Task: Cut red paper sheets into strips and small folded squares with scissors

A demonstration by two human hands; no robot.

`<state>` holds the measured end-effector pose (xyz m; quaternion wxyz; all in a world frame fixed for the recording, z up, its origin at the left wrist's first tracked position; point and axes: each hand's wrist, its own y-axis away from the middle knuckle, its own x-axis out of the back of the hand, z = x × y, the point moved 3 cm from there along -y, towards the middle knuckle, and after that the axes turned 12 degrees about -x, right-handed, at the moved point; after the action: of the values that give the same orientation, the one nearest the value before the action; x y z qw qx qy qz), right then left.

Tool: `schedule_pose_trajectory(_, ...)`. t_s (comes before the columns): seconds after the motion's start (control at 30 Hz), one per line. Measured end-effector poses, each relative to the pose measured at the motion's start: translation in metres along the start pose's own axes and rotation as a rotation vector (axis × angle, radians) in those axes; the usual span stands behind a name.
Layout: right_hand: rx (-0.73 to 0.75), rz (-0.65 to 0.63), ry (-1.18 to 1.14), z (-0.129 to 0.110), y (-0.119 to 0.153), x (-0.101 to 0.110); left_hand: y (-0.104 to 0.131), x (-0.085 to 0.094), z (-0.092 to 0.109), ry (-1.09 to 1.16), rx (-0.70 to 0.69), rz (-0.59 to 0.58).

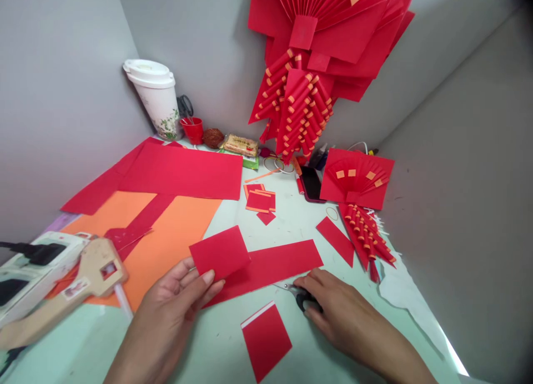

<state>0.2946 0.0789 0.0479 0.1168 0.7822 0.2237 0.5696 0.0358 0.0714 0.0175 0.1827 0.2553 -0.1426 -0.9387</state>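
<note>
My left hand (179, 303) pinches a small red paper rectangle (220, 252) between thumb and fingers, raised a little over the table. Beneath it, a long red paper strip (283, 264) lies at a slant. My right hand (328, 303) is closed around the black handles of small scissors (306, 299), whose blades point left beside the strip's lower edge. Nearer to me, between the hands, rests a red paper square (267, 340) with a white band along one edge.
Left stand a glue gun (102, 264) and power strip (45, 267), near orange paper (179, 234) and red sheets (183, 170). Small red pieces (261, 200) lie mid-table. A phone (311, 183) and firecracker decoration (364, 231) are at right. Fan decorations (333, 29) hang behind; a white cup (156, 98) stands back left.
</note>
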Motion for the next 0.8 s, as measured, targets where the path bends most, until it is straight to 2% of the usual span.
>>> schedule_pose_trajectory(0.17, 0.028, -0.040, -0.010, 0.007, 0.006, -0.005, 0.003, -0.001, 0.002, 0.011, 0.001, -0.003)
schedule_pose_trajectory(0.3, -0.042, -0.028, -0.013, 0.012, 0.008, -0.010, 0.005, 0.003, -0.001, -0.010, -0.002, 0.006)
schedule_pose_trajectory(0.43, -0.089, -0.038, -0.030, 0.018, 0.009, -0.017, 0.003, 0.011, -0.004, -0.176, -0.022, -0.011)
schedule_pose_trajectory(0.57, -0.069, -0.028, -0.040, 0.023, 0.010, -0.016, 0.003, 0.015, -0.006, -0.320, -0.071, -0.062)
schedule_pose_trajectory(0.63, -0.033, 0.023, -0.108, 0.018, 0.010, -0.008, 0.004, 0.013, -0.006, -0.344, -0.074, -0.098)
schedule_pose_trajectory(0.73, 0.020, 0.112, -0.331, 0.000, 0.006, 0.003, 0.008, 0.005, -0.006, -0.386, -0.073, -0.179)
schedule_pose_trajectory(0.8, 0.028, 0.088, -0.544, -0.016, -0.002, 0.002, 0.009, -0.002, -0.007, -0.390, -0.073, -0.258)
